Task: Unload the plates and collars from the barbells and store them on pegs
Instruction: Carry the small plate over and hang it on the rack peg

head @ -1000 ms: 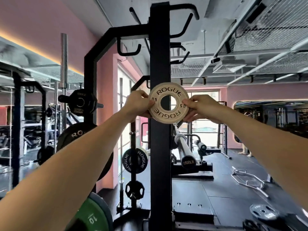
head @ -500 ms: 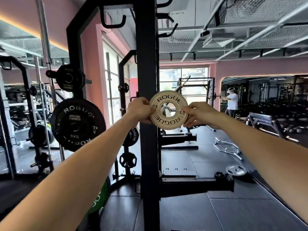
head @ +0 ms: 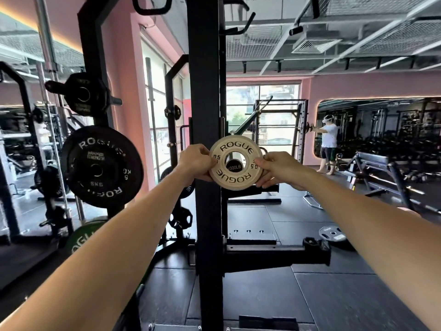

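A: Left to right, what's gripped?
B: Left hand (head: 194, 161) pinches the small white plate (head: 236, 166) by its left rim, right hand (head: 280, 168) by the right.
A: And the peg?
B: Its end cap (head: 234, 166) shows through the plate's hole, straight ahead; push forward, evenly.

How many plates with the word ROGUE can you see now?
3: a white plate held between both hands, a large black plate on a left peg, a green plate below it. Others may be hidden.
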